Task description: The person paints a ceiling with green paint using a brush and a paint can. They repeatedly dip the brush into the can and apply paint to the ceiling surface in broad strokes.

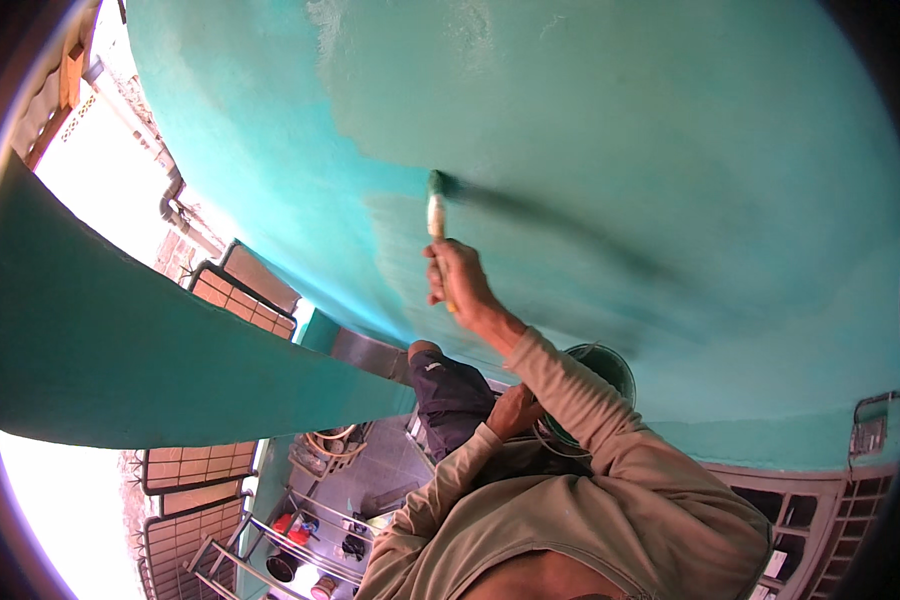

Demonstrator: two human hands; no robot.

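Raised in front of me, my right hand (458, 278) is closed around the pale handle of a paintbrush (436, 210). The brush's dark green bristles touch the wall (620, 120), at the edge between a brighter turquoise area and a duller green one. Lower down, my left hand (515, 410) has its fingers curled at the side of a dark bucket (610, 372), beside its thin wire handle, and seems to hold it. My right sleeve covers part of the bucket, so what it contains is mostly hidden.
A curved green beam or wall edge (170, 340) crosses at the left. Dark cloth (452, 405) lies beside my left hand. Far below are a metal rack (310, 545), a red item (295, 528) and a tiled floor (385, 465). A grilled window (795, 510) is at lower right.
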